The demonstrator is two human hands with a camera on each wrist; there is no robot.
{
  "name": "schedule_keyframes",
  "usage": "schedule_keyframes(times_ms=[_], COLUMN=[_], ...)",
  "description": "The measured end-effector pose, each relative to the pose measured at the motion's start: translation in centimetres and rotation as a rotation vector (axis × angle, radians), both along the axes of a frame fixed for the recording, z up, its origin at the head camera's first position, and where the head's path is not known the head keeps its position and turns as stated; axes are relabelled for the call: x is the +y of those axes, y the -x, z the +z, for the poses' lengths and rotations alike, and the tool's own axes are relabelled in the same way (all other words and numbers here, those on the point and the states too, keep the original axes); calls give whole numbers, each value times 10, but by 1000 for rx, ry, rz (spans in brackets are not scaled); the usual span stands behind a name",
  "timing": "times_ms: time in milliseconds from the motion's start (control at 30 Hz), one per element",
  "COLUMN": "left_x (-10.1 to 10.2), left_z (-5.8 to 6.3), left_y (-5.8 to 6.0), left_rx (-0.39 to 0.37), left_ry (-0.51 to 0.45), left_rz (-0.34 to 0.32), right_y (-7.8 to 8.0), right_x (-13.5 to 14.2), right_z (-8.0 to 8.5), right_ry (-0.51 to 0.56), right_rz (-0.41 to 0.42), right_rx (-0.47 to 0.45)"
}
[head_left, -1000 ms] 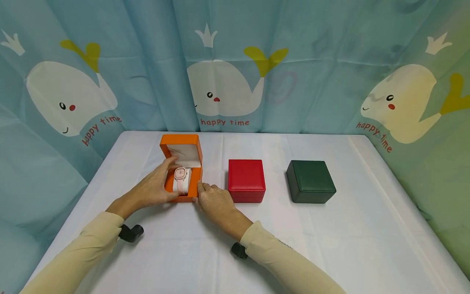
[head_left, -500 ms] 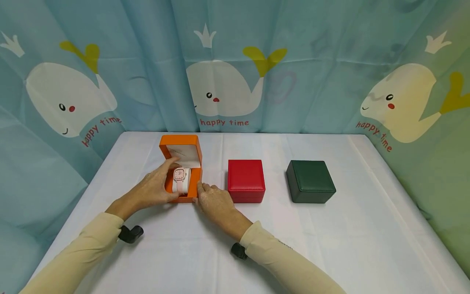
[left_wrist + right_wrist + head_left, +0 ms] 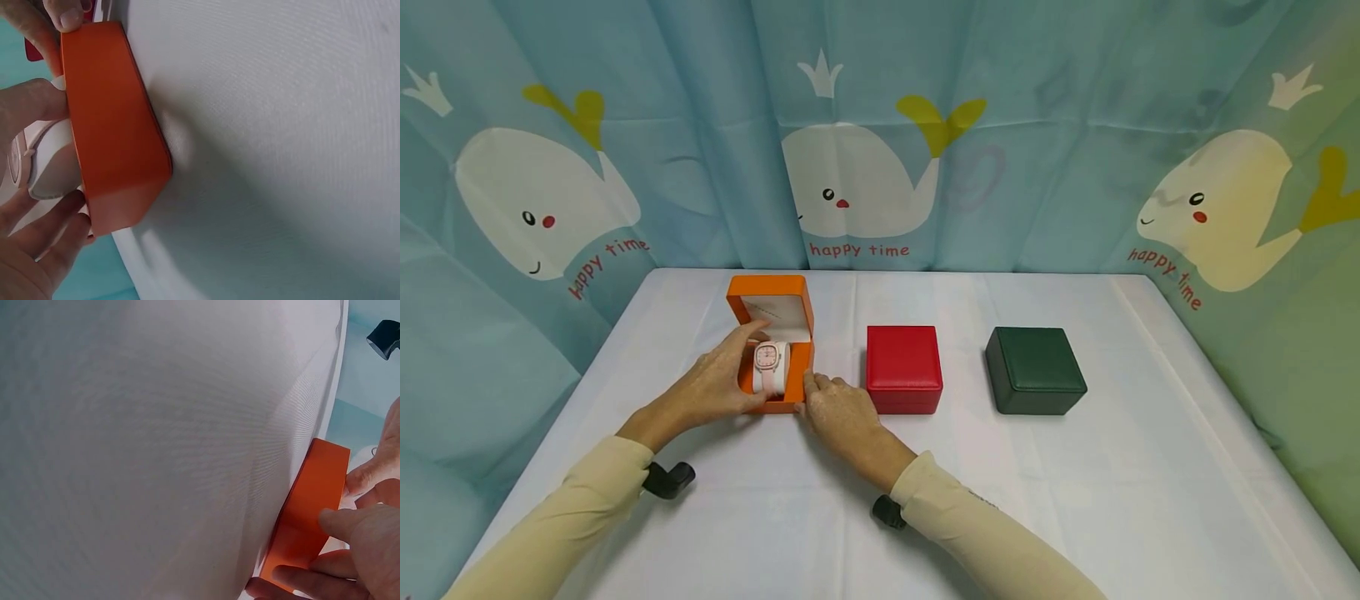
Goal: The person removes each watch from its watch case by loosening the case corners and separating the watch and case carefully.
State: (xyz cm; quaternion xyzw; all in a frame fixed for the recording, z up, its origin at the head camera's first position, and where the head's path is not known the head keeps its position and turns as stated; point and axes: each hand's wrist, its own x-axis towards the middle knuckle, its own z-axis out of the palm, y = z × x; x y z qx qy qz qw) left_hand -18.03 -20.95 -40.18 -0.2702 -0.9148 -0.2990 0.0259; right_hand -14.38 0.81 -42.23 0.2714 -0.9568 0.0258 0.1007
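Observation:
An orange watch box [image 3: 769, 285] stands with its lid raised at the table's left. Inside it sits a watch [image 3: 767, 356] with a squarish pink dial and pale pink strap, wrapped round a white cushion [image 3: 57, 165]. My left hand [image 3: 718, 379] reaches into the box, thumb at the cushion's near end and fingers at its far side, holding the watch on its cushion between them. With the thumb [image 3: 337, 522] on the front and fingers along the right side, my right hand [image 3: 844, 417] grips the box's near right corner.
To the right of the orange box stands a closed red box [image 3: 902, 358], close to the right hand. Farther right is a closed dark green box [image 3: 1036, 371]. White cloth [image 3: 970, 500] covers the table, and a blue whale-print curtain [image 3: 1030, 200] hangs behind it.

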Motion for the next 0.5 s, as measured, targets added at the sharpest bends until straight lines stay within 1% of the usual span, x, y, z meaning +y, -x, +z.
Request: schedule_keyframes(times_ms=[133, 367, 500], left_x=[0, 4, 5], left_z=[-2, -4, -5], left_y=[-1, -2, -4], left_rx=[50, 224, 313], left_ry=[-21, -6, -1], left_rz=[-12, -33, -48], right_y=[0, -1, -1], right_x=[0, -1, -1], right_z=[1, 2, 2], right_ry=[1, -11, -16], right_rz=[2, 2, -3], right_rx=[-5, 17, -1])
